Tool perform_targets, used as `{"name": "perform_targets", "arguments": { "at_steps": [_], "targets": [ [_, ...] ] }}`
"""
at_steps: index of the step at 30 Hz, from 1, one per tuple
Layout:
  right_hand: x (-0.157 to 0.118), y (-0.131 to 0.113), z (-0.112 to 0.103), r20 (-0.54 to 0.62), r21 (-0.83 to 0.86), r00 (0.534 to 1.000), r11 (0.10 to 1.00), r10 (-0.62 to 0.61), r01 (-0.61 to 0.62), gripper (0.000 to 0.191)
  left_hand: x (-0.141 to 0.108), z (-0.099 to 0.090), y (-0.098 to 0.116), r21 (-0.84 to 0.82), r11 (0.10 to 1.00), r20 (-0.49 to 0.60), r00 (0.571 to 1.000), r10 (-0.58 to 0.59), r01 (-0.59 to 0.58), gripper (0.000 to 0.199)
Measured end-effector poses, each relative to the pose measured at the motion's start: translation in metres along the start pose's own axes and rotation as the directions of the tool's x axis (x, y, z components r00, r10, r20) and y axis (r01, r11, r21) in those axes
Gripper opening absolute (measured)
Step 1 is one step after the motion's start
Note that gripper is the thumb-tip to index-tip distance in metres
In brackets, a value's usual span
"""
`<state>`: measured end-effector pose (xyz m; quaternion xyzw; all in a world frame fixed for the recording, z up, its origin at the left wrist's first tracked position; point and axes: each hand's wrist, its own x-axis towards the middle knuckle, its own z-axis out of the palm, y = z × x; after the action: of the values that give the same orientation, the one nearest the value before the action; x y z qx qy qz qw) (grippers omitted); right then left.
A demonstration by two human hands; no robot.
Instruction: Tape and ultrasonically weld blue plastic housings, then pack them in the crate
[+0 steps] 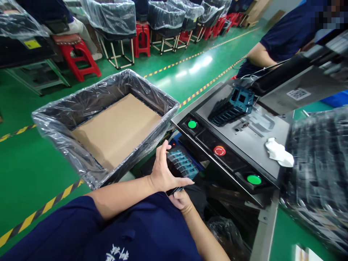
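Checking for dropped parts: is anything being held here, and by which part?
The right hand holds a small black strip from below in its fingers; the left hand looks empty.

I count my two hands (pixel 168 177), with one dark strip (pixel 174 190) between them, and one stack of blue-and-black parts (pixel 182 163) just beside them. Ahead of me is one plastic-lined box (pixel 106 127). On the machine I count two green buttons (pixel 192 124), one red button (pixel 219 150), one steel plate (pixel 261 125) carrying one more stack (pixel 231 105), one white cloth (pixel 278 152), and one barcode label (pixel 298 94). Beyond that I see one co-worker (pixel 285 40) and at least four red stools (pixel 77 59), though the far ones are too small to count exactly.
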<state>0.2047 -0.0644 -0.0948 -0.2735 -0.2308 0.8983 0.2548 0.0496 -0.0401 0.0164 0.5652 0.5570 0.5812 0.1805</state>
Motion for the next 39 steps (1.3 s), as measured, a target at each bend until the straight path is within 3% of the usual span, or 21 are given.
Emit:
{"name": "perform_targets", "arguments": {
  "at_steps": [15, 17, 19, 21, 24, 28, 30, 32, 35, 39],
  "targets": [
    [0.0, 0.003, -0.002, -0.007, -0.017, 1.0, 1.0, 0.011, -0.011, 0.043, -0.001, 0.001, 0.003, 0.026, 0.996, 0.003, 0.996, -0.088, 0.088, 0.134],
    [-0.001, -0.003, 0.0, -0.043, -0.052, 0.999, 0.999, -0.006, 0.004, 0.047, 0.003, -0.004, 0.004, 0.018, 0.994, 0.051, 0.993, -0.11, 0.11, 0.13],
    [-0.004, -0.015, 0.001, -0.116, -0.122, 0.991, 0.991, -0.065, 0.051, 0.052, 0.01, -0.014, 0.003, -0.001, 0.991, 0.175, 0.975, -0.135, 0.137, 0.12],
    [-0.008, -0.033, 0.002, -0.203, -0.227, 0.968, 0.969, -0.148, 0.1, 0.059, 0.019, -0.027, 0.0, 0.005, 0.987, 0.341, 0.928, -0.152, 0.159, 0.113],
    [-0.017, -0.065, 0.006, -0.26, -0.396, 0.939, 0.912, -0.224, 0.108, 0.072, 0.034, -0.047, -0.004, 0.085, 0.98, 0.533, 0.823, -0.195, 0.178, 0.112],
    [-0.026, -0.1, 0.02, -0.214, -0.549, 0.944, 0.83, -0.251, 0.097, 0.084, 0.048, -0.061, -0.007, 0.163, 0.958, 0.703, 0.654, -0.281, 0.236, 0.115],
    [-0.029, -0.111, 0.029, -0.165, -0.59, 0.948, 0.797, -0.272, 0.126, 0.087, 0.053, -0.063, -0.007, 0.154, 0.948, 0.732, 0.612, -0.298, 0.278, 0.115],
    [-0.032, -0.118, 0.036, -0.106, -0.596, 0.945, 0.781, -0.309, 0.188, 0.09, 0.055, -0.061, -0.007, 0.105, 0.948, 0.726, 0.628, -0.28, 0.301, 0.114],
    [-0.038, -0.131, 0.046, -0.058, -0.612, 0.911, 0.736, -0.408, 0.291, 0.096, 0.056, -0.054, -0.005, -0.035, 0.962, 0.698, 0.696, -0.171, 0.271, 0.108],
    [-0.049, -0.158, 0.067, -0.015, -0.78, 0.867, 0.549, -0.497, 0.301, 0.102, 0.06, -0.044, 0.004, -0.16, 0.952, 0.641, 0.761, -0.1, 0.26, 0.093]
  ]
}}
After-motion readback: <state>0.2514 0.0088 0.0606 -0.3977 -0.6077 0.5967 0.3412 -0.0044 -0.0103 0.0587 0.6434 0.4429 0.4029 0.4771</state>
